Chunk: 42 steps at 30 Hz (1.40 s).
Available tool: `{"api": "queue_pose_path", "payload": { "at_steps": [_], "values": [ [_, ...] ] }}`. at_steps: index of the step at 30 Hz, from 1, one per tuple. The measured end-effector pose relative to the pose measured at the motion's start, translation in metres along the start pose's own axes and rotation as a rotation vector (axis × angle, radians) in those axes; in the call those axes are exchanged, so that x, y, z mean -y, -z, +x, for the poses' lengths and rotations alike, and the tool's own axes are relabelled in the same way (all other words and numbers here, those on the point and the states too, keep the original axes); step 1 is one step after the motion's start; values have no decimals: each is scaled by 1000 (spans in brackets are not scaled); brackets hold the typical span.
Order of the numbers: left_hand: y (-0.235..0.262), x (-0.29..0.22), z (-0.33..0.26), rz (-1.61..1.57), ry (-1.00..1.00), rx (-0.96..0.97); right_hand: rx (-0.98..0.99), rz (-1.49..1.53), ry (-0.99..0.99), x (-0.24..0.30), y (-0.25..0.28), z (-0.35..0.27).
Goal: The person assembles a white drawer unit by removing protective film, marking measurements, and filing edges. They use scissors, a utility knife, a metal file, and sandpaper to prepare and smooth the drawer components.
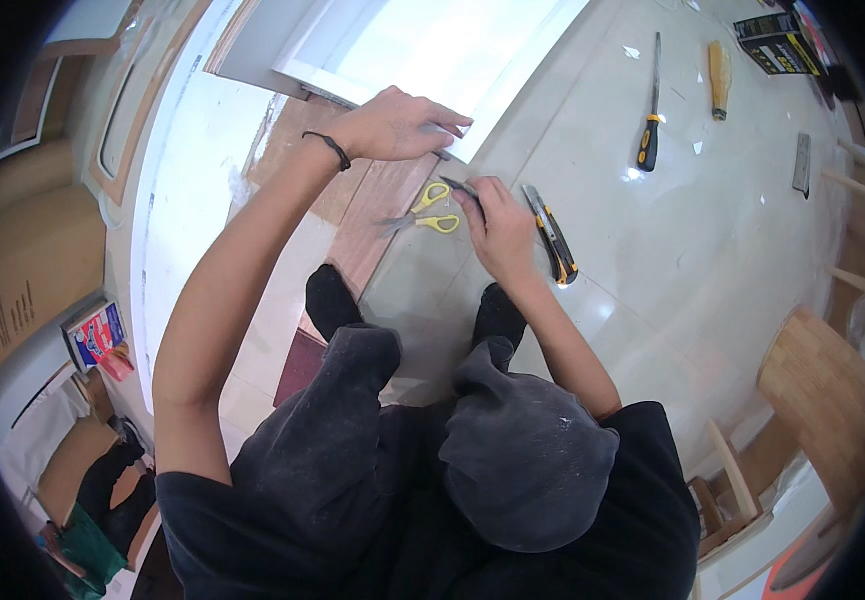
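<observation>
My left hand lies over the near edge of a white frame or drawer-like piece, its fingers stretched out to the right. My right hand is closed on a small dark, flat, pointed piece, just below the corner of the white piece; its exact kind is unclear. Yellow-handled scissors lie partly opened between my hands, over the edge of a reddish wooden board. Just right of my right hand, a black and orange utility knife rests on the floor.
A file with a black and orange handle, a wooden-handled tool and a grey metal strip lie on the tiled floor at right, among scraps. A black box stands far right. Another person's dark-clothed legs show at lower left.
</observation>
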State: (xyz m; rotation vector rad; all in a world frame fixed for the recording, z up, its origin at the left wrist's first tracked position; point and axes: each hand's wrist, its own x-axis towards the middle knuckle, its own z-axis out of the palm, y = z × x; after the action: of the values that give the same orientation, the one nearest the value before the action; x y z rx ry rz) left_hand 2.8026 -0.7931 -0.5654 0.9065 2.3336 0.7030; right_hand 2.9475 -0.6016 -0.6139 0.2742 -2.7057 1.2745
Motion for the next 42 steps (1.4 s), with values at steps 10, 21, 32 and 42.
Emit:
{"api": "queue_pose_path", "payload": {
  "at_steps": [10, 21, 32, 42],
  "values": [
    [-5, 7, 0, -95, 5, -32, 41, -280, 9, 0, 45, 26],
    [-27, -27, -9, 172, 101, -194, 48, -3, -389, -36, 78, -45],
    [-25, -43, 5, 72, 297, -260, 181, 560, -653, -5, 30, -108],
    [-21, 1, -41, 491, -286, -517, 174, 356, -657, -5, 54, -72]
  ]
}}
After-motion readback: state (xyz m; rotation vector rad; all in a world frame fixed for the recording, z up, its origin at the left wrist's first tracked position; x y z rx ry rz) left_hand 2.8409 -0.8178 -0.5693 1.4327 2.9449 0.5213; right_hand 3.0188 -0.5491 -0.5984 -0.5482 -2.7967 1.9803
